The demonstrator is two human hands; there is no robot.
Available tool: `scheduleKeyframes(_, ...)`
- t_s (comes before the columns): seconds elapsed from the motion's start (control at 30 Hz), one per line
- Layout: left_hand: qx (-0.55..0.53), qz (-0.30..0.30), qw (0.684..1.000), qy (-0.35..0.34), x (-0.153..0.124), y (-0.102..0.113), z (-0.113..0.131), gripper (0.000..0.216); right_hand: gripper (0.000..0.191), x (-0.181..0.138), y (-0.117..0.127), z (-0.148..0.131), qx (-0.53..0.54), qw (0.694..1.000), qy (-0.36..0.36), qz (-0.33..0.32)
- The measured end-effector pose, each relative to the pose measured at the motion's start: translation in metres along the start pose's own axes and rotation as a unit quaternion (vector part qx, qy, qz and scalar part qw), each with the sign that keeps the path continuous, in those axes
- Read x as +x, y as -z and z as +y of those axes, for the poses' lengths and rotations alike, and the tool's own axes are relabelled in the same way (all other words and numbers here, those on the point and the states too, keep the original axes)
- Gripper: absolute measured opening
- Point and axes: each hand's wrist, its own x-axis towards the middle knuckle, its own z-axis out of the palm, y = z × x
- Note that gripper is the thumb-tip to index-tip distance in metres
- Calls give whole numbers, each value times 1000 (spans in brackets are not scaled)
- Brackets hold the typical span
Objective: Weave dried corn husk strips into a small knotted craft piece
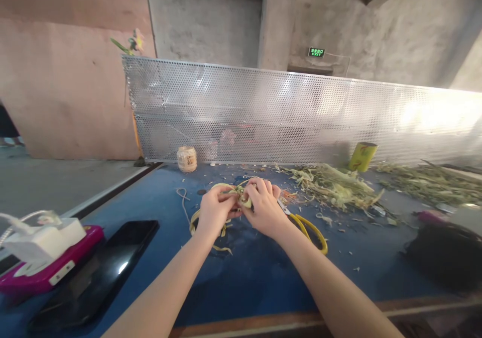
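Note:
Over the middle of the blue table, both my hands are closed on a small bundle of dried husk strips (241,193), pale green and twisted or braided. My left hand (215,208) pinches the bundle from the left, while my right hand (264,208) curls over it from the right. Fingers partly hide the bundle. Loose strip ends hang beneath my left hand. Yellow-handled scissors (321,241) lie beside my right wrist, partly covered by it.
A heap of dry husks (335,187) lies at the right back, near a yellow-green can (362,157). A spool of cord (187,159) stands by the perforated metal screen (241,112). At left are a phone (98,272) and a magenta power strip (71,262); a black object (444,255) sits right.

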Motion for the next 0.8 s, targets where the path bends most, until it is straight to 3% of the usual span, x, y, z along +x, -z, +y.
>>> scheduleKeyframes(0.2,12,-9,1000,-16,0,1,1,19,10,-1,2,0,37,999,-3,-22)
scheduleKeyframes(0.5,80,-5,996,-40,2,2,-1,24,5,2,-6,4,97,994,-27,33)
scheduleKeyframes(0.8,139,-5,988,-59,3,3,-1,24,6,3,-5,0,129,990,-55,18)
